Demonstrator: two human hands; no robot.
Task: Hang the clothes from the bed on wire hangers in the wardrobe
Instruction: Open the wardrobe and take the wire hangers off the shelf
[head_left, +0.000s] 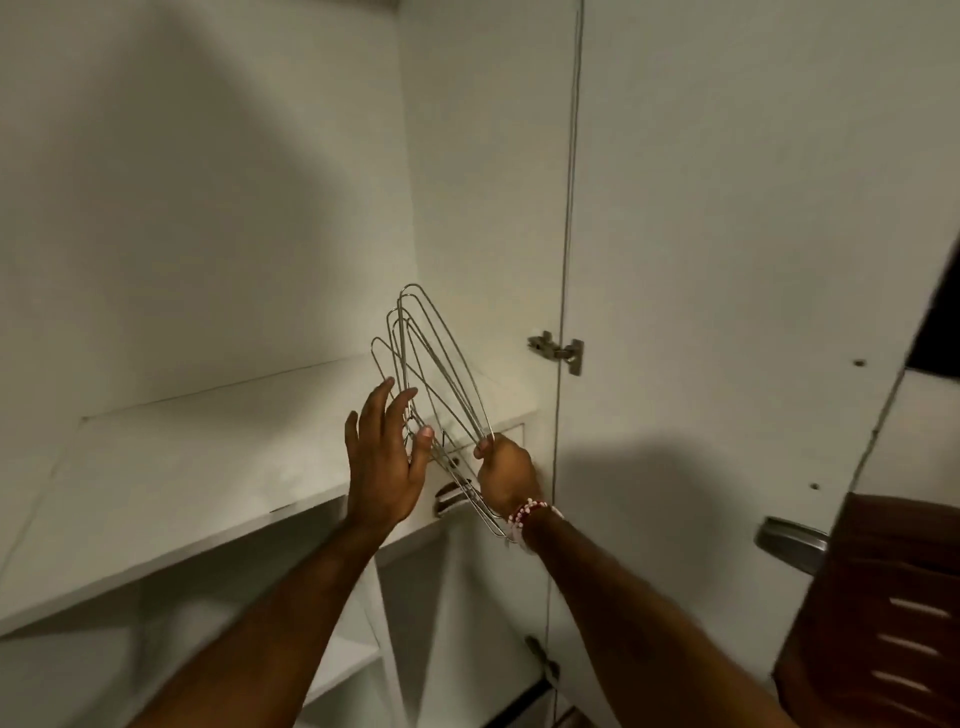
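Steel-grey wire hangers (431, 364), a thin bunch of at least four looped outlines (the wires overlap too closely for a sure count), stand tilted above the front right corner of the white laminate wardrobe shelf (182, 493). The right hand (501, 470), over that same corner, curls its fingers round the lower wires of the bunch. One pink-and-white beaded bracelet (525, 514) circles its wrist. The left hand (384, 462), above the shelf's front edge, is splayed with straight fingers just beside the bunch's left wires. Above the shelf the compartment rises open, its white back and side walls meeting behind the hangers. Right of the shelf, the white wardrobe door (727, 260) hangs on two metal hinges (557, 352) and carries one curved metal handle (789, 544).
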